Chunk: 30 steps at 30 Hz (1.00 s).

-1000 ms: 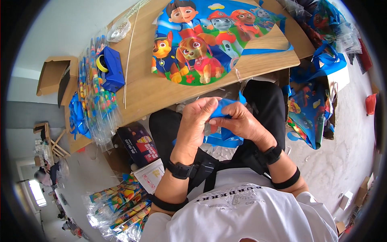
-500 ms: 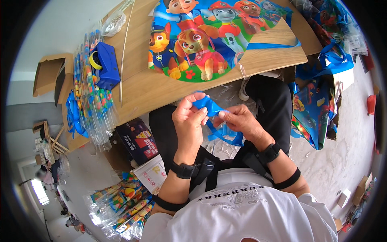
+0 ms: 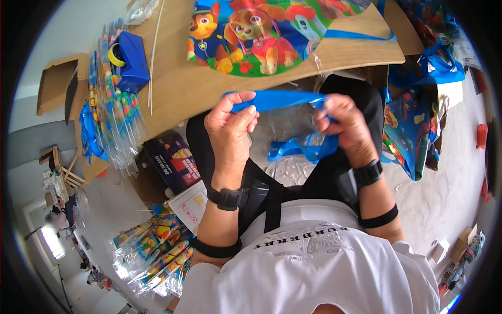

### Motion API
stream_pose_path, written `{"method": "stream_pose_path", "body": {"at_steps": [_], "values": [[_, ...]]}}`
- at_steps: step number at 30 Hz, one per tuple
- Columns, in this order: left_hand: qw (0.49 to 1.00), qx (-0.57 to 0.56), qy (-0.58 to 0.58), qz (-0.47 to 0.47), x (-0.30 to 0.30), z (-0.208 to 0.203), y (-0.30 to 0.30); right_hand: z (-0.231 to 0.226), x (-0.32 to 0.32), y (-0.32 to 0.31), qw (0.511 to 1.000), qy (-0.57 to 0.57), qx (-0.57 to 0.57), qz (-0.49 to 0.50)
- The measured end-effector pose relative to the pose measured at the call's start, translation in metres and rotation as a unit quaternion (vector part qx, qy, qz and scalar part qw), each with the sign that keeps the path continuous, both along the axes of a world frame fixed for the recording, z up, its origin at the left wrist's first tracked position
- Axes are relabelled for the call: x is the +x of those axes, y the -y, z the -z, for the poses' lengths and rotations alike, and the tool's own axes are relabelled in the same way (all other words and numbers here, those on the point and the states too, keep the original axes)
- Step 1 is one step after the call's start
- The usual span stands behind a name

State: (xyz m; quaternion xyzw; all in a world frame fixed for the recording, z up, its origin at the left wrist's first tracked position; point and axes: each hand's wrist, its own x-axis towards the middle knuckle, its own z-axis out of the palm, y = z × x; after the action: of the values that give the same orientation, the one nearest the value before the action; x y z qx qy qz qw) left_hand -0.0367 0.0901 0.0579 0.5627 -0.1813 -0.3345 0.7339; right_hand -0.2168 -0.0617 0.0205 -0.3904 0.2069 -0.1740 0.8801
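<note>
Left hand (image 3: 231, 125) and right hand (image 3: 345, 124) pinch a blue strip (image 3: 285, 100). It's near the front edge of the desk (image 3: 172, 83).

On the table (image 3: 172, 68), tan with wood grain, we see a sheet (image 3: 261, 44) patterned with cartoon dogs in brown, red and pink over blue and green, and a deep-blue dispenser (image 3: 135, 63) with a yellow roll (image 3: 116, 55). Before the table, we find plain bright-blue ribbon (image 3: 285, 100), black trousers (image 3: 361, 91) and a white shirt (image 3: 334, 267) printed grey and black.
</note>
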Motion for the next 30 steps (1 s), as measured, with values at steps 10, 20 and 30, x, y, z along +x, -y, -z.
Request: {"method": "stream_pose_path", "body": {"at_steps": [10,20,30], "values": [[0.812,0.311,0.238,0.433,0.027,0.096,0.024,-0.036,-0.076,0.079,0.888,0.371,0.17,0.21],[0.599,0.332,0.304,0.662,-0.02,0.337,0.02,-0.068,-0.12,0.131,0.929,0.301,0.034,0.211],[0.705,0.403,0.257,0.523,-0.061,0.436,-0.006,0.048,-0.046,0.095,0.953,0.238,0.15,0.11]]}}
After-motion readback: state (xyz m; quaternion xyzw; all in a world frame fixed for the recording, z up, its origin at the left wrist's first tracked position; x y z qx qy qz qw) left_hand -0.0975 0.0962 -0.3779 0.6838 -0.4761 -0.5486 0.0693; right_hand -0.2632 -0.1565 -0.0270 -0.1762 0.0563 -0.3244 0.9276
